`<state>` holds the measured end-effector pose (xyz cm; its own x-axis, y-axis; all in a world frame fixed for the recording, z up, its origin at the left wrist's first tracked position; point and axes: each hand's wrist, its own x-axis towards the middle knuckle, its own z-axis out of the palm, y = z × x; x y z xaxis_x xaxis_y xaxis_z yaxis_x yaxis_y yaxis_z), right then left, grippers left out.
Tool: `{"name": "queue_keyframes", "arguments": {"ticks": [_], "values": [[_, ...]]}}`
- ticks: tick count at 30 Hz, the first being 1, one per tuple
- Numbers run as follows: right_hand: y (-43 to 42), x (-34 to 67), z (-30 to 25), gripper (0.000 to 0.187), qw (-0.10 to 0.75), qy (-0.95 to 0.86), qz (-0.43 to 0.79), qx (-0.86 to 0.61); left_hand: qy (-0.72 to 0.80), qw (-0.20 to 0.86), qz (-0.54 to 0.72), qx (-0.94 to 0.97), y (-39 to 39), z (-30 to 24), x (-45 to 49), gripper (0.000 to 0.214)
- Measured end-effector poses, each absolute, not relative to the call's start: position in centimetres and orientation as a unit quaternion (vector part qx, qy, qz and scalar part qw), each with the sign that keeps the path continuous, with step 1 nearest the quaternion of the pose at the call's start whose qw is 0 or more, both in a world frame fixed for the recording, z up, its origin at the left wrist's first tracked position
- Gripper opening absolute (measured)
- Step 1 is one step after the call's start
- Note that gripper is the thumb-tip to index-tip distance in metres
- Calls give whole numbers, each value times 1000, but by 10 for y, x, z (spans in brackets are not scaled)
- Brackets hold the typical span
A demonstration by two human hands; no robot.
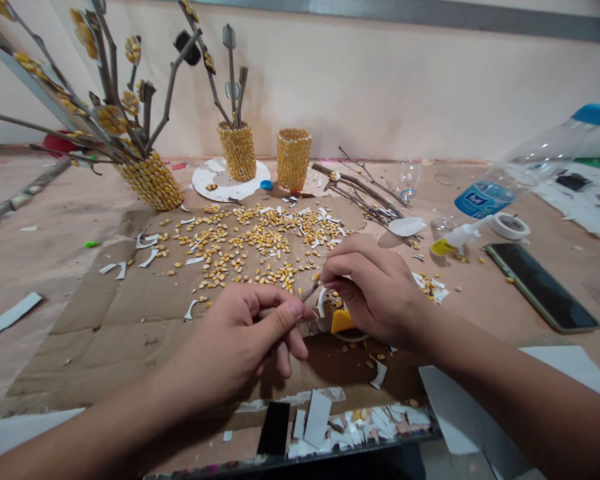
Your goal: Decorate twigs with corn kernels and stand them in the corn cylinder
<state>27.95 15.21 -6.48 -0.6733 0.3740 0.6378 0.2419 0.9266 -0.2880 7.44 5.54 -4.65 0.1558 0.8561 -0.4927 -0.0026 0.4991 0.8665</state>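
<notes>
My left hand (260, 327) is closed on a thin twig (310, 291), pinching it between thumb and fingers so that its end points up and right. At that end, the fingertips of my right hand (377, 287) are pressed together beside a yellow corn kernel (317, 276). Whether they grip the kernel or the twig's tip is hidden. Below my right hand lie a round white-rimmed thing (322, 303) and a yellow piece (342, 321), both partly covered. Many loose corn kernels (270, 241) are spread just beyond both hands on a cardboard sheet (100, 347).
Kernel-covered cups (294, 160) stand at the back, two holding branches (167, 100). Bare twigs (360, 190) lie right of them. On the right are a plastic bottle (485, 197), glue bottle (460, 238), tape roll (511, 227) and phone (543, 287). Paper scraps (320, 417) litter the front edge.
</notes>
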Motion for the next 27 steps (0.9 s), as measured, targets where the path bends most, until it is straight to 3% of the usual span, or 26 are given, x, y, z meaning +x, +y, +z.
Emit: {"name": "queue_keyframes", "arguments": {"ticks": [27], "values": [[149,280,-61,12,366,-915,57,-159,554,664,318,388,56,-47,74,47]]}}
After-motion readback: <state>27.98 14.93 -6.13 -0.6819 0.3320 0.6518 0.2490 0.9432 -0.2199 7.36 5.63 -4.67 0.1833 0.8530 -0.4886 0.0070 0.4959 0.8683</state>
